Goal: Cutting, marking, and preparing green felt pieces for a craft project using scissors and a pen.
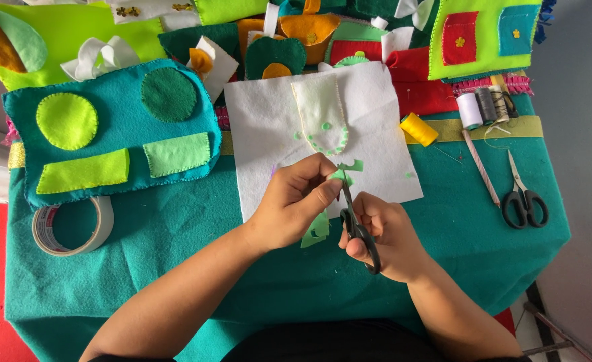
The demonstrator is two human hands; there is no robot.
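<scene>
A green felt scrap (341, 175) is being pinched by the left hand (296, 204) and snipped with scissors (356, 224) gripped in the right hand (386, 234) – just below the white felt sheet (269, 127), where a ring of tiny green dots (326, 144) is already sitting, looking partly done.

Cutting green felt with scissors over a worktop.
The left hand (296, 201) pinches the green felt scrap (341, 173); the right hand (383, 238) holds black scissors (356, 224) above white felt (269, 134).

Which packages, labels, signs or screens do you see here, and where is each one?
Tape roll: left table edge, below the teal felt panel; a beige ring whose inner core carries a red and white printed label.
No packages, signs or screens are in view.
</scene>
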